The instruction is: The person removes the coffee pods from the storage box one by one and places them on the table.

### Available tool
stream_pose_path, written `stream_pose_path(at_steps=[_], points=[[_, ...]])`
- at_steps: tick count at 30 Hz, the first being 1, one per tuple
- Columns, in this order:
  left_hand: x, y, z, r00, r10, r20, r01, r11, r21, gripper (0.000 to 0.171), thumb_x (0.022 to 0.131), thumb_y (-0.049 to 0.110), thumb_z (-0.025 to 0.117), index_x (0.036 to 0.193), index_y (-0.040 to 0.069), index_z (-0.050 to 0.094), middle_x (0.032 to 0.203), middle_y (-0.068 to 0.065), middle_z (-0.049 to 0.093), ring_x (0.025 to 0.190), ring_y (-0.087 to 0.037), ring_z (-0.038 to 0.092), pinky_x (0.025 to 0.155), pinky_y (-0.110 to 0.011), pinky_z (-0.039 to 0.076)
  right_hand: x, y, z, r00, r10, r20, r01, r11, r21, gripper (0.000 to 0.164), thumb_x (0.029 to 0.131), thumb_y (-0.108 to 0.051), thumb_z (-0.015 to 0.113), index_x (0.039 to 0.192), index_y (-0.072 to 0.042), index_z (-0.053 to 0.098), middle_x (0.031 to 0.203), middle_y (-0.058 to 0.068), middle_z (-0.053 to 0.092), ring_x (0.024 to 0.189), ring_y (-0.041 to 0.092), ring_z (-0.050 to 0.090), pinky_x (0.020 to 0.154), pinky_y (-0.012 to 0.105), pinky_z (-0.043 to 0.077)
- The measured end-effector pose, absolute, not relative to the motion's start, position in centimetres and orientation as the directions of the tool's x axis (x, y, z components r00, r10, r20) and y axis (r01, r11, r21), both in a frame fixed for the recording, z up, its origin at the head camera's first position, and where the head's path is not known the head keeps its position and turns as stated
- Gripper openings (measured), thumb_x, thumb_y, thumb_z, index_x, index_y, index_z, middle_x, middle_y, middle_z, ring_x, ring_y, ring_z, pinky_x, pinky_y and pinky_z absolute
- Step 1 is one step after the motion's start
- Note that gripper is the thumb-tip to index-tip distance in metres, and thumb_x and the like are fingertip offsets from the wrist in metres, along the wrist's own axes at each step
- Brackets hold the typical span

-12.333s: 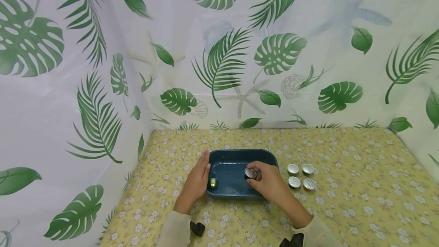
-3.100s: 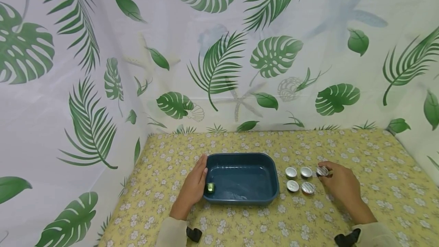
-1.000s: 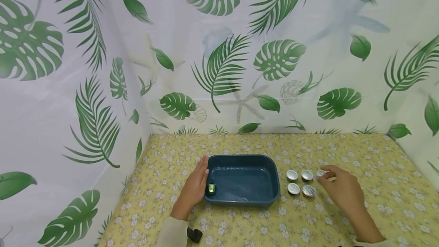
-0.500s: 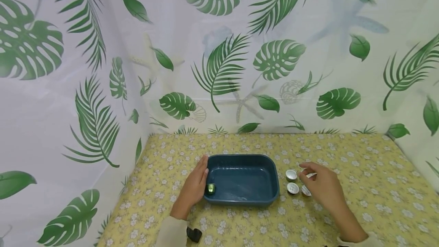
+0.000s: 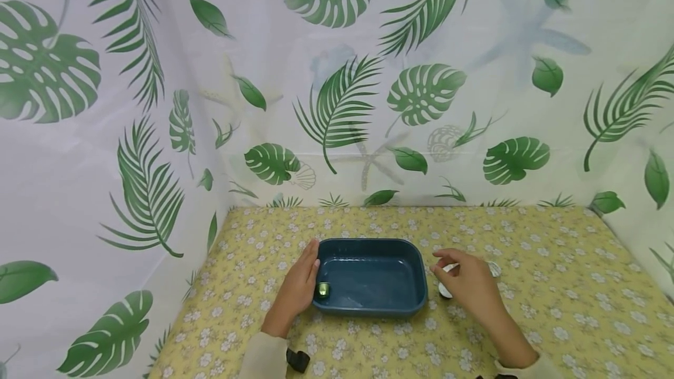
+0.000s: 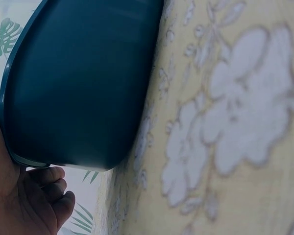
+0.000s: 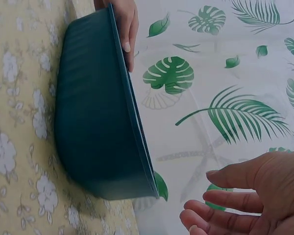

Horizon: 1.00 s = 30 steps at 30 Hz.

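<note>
My left hand (image 5: pixel 296 285) rests along the left end of a dark blue bin (image 5: pixel 368 311), fingers stretched along its outer wall and thumb at the rim. A shiny green coffee capsule (image 5: pixel 323 290) lies in the bin's near left corner. Just right of the bin, my right hand (image 5: pixel 471 285) hovers over a group of foil-lidded coffee capsules. Its fingers are loosely bent, and in the right wrist view the hand (image 7: pixel 264 196) has nothing between thumb and fingers. One silver-lidded capsule (image 5: pixel 444 290) shows beside its thumb, another (image 5: pixel 494 269) beyond its knuckles; the rest are mostly hidden.
The table wears a yellow cloth (image 5: pixel 363 347) printed with white flowers. Behind and to the left hang white sheets (image 5: pixel 342 209) with green leaves. A dark strap piece (image 5: pixel 298 361) sits at the left wrist.
The capsule held over the bin earlier was set at the right end of the capsule group and let go. The right hand then moved left over the capsules toward the bin. The left hand stays put.
</note>
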<state>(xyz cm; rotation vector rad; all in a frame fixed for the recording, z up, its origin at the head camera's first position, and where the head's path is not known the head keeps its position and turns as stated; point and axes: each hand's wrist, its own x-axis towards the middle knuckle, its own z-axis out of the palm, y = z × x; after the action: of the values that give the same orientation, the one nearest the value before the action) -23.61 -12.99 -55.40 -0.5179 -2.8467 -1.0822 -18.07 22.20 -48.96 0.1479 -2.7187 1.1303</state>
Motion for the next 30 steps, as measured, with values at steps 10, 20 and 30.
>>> stream_pose_path(at_steps=[10,20,30], points=[[-23.6,-12.8,-56.0,-0.941,0.292,0.171,0.331,0.696,0.637,0.053,0.114,0.024,0.033,0.162,0.008,0.02,0.168,-0.009,0.017,0.153,-0.033,0.022,0.12,-0.054,0.026,-18.6,19.9,-48.7,-0.978,-0.078,0.194,-0.197,0.658,-0.727,0.03,0.094,-0.016,0.074,0.122,-0.003,0.071,0.094,0.001,0.07,0.077,0.017,0.069,0.064,0.032,0.056],[-23.5,-12.7,-55.6,-0.943,0.282,0.179,0.33,0.701,0.632,0.053,0.114,0.023,0.033,0.162,0.006,0.021,0.168,-0.009,0.017,0.153,-0.033,0.023,0.12,-0.054,0.026,-19.2,18.2,-48.8,-0.971,-0.117,0.208,-0.234,0.646,-0.727,0.03,0.093,-0.014,0.075,0.122,-0.006,0.071,0.095,0.002,0.07,0.076,0.017,0.068,0.055,0.028,0.051],[-23.6,-13.0,-55.4,-0.942,0.286,0.175,0.331,0.713,0.618,0.053,0.114,0.023,0.034,0.162,0.007,0.02,0.168,-0.008,0.017,0.153,-0.032,0.023,0.12,-0.052,0.026,-19.8,17.2,-48.6,-0.965,-0.146,0.216,-0.258,0.663,-0.703,0.033,0.092,-0.015,0.076,0.123,-0.006,0.071,0.097,0.003,0.071,0.076,0.015,0.067,0.058,0.028,0.052]])
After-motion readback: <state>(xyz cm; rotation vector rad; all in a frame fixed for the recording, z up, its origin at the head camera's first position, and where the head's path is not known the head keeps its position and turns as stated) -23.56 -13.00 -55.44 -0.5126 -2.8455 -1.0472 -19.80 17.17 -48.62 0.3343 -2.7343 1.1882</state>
